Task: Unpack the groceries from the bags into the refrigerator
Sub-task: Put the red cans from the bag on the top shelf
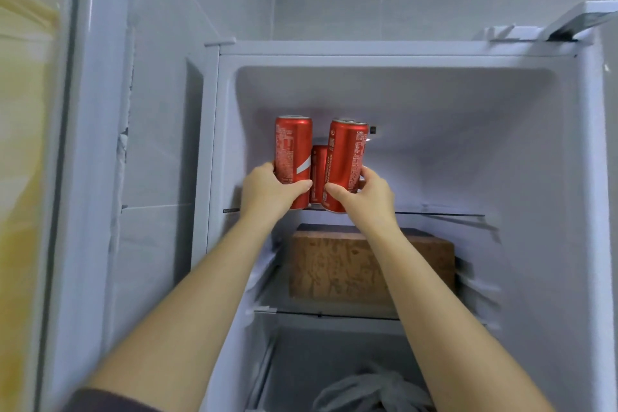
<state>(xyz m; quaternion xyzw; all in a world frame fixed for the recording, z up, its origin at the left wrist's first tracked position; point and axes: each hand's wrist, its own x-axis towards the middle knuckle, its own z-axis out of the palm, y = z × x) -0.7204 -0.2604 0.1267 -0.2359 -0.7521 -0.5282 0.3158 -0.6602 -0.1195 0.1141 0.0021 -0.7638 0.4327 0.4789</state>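
Refrigerator (468,144) open: 3 red cans sit at the left end of the top glass shelf (434,213), with the rear can (318,170) showing in the gap between the 2 front ones. Left hand (267,186) is wrapped round the lower half of the left can (292,147), at 9 o'clock of the rear can; right hand (364,192) grasps the slightly leaning right can (346,150), at 3 o'clock. At 6 o'clock of the cans, a brown box (334,264) occupies the next shelf, with a grey bag (364,388) lower still.

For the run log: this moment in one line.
left hand: grips left can | right hand: grips right can | third can: behind, between them | at: top shelf
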